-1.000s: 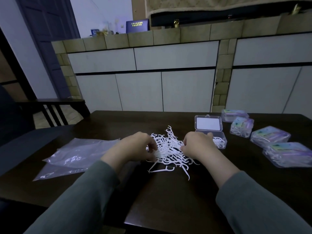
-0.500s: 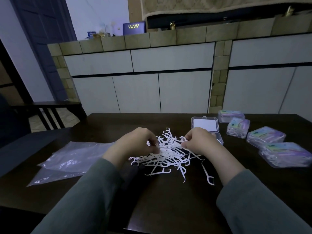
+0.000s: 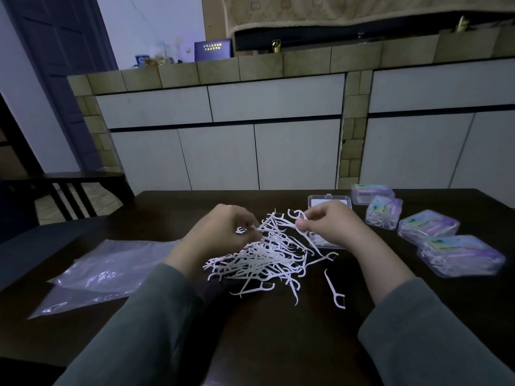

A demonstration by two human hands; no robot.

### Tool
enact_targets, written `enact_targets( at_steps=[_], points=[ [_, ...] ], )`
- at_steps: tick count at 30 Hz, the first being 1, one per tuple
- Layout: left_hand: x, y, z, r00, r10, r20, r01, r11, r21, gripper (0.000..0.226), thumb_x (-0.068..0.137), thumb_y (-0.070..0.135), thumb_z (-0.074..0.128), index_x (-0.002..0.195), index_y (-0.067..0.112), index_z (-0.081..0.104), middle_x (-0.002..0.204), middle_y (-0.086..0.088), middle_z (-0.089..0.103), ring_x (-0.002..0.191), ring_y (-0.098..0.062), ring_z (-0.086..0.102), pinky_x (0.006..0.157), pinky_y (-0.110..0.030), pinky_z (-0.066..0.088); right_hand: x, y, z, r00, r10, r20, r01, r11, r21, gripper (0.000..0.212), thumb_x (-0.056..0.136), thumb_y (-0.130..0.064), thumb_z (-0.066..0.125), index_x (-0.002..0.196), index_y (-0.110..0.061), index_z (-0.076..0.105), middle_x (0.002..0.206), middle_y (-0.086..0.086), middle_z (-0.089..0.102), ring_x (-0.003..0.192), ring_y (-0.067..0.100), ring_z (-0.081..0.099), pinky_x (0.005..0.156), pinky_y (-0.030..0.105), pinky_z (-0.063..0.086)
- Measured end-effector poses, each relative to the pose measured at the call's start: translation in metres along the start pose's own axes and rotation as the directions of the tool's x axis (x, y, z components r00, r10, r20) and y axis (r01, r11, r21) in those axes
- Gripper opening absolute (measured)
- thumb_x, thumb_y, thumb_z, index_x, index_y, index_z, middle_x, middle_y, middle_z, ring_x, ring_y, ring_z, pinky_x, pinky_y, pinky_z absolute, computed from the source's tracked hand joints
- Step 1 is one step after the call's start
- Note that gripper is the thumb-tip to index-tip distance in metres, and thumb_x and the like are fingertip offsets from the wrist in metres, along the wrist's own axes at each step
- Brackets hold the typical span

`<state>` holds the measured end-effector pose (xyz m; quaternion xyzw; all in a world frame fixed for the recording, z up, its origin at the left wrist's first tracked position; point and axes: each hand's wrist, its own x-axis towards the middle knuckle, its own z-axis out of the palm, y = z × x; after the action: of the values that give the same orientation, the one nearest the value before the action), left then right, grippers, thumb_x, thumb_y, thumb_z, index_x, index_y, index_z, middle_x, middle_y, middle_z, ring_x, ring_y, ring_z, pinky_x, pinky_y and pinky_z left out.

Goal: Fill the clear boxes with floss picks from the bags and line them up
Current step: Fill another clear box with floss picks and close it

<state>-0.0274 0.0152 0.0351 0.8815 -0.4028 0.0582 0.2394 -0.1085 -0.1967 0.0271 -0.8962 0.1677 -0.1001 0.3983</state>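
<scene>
A loose pile of white floss picks (image 3: 264, 260) lies in the middle of the dark table (image 3: 278, 344). My left hand (image 3: 220, 232) pinches a small bunch of picks at the pile's left side. My right hand (image 3: 331, 224) pinches one floss pick (image 3: 302, 227), lifted above the pile's right side. An open clear box (image 3: 328, 203) with its lid up stands right behind my right hand, mostly hidden by it. One stray pick (image 3: 334, 291) lies alone to the right of the pile.
Several closed, filled clear boxes (image 3: 429, 229) form a row along the table's right side. Two flat clear plastic bags (image 3: 106, 271) lie at the left. A dark chair (image 3: 69, 190) stands beyond the table's left corner; white cabinets run behind.
Both hands have risen out of the pile, each with picks between the fingers. The pile has spread toward me, and one pick has dropped off to the right.
</scene>
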Motion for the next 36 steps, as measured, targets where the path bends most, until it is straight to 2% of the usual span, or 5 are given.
enact_targets(
  at_steps=[12,15,19,24,36],
  points=[
    [0.004,0.001,0.007,0.993,0.041,-0.108,-0.055,0.99,-0.128,0.01,0.08,0.037,0.076,0.081,0.031,0.068,0.075,0.015,0.06,0.063,0.007,0.051,0.056,-0.018,0.036,-0.007,0.004,-0.014,0.998,-0.067,0.021,0.063,0.989,0.132,0.009,0.084,-0.034,0.073,0.086,-0.026,0.075,0.081,-0.009,0.066,0.078,0.005,0.057,0.07,0.025,0.043],
    [0.006,0.0,0.011,0.989,0.051,-0.138,-0.07,0.988,-0.137,0.012,0.081,0.037,0.075,0.083,0.026,0.072,0.076,0.013,0.062,0.063,0.004,0.051,0.055,-0.018,0.038,-0.006,0.006,-0.016,0.997,-0.077,0.017,0.072,0.979,0.19,0.007,0.083,-0.035,0.074,0.083,-0.028,0.074,0.089,-0.007,0.071,0.087,0.006,0.063,0.079,0.027,0.045],
    [0.011,0.005,0.017,0.978,0.019,-0.206,-0.064,0.975,-0.213,0.007,0.083,0.033,0.074,0.085,0.026,0.073,0.077,0.011,0.066,0.065,-0.001,0.057,0.057,-0.02,0.046,-0.003,0.01,-0.024,0.994,-0.085,-0.062,0.099,0.954,0.283,0.008,0.084,-0.032,0.073,0.088,-0.025,0.074,0.089,-0.005,0.071,0.081,0.005,0.063,0.065,0.022,0.044],
    [0.022,0.019,0.03,0.953,-0.047,-0.301,-0.033,0.966,-0.255,0.006,0.084,0.034,0.072,0.087,0.028,0.073,0.081,0.012,0.067,0.072,-0.003,0.06,0.063,-0.028,0.052,0.006,0.022,-0.033,0.969,-0.065,-0.237,0.148,0.924,0.352,0.006,0.085,-0.028,0.072,0.08,-0.026,0.071,0.081,0.0,0.069,0.079,0.015,0.059,0.077,0.032,0.047],
    [0.076,0.071,0.083,0.991,-0.004,-0.136,0.012,0.998,0.064,0.025,0.092,0.041,0.06,0.11,0.027,0.071,0.106,0.007,0.066,0.091,-0.013,0.06,0.071,-0.027,0.046,0.014,0.049,-0.031,0.863,-0.063,-0.501,0.245,0.919,0.307,0.002,0.091,-0.024,0.065,0.091,-0.023,0.067,0.079,-0.01,0.064,0.074,0.003,0.057,0.066,0.017,0.047]
  ],
)
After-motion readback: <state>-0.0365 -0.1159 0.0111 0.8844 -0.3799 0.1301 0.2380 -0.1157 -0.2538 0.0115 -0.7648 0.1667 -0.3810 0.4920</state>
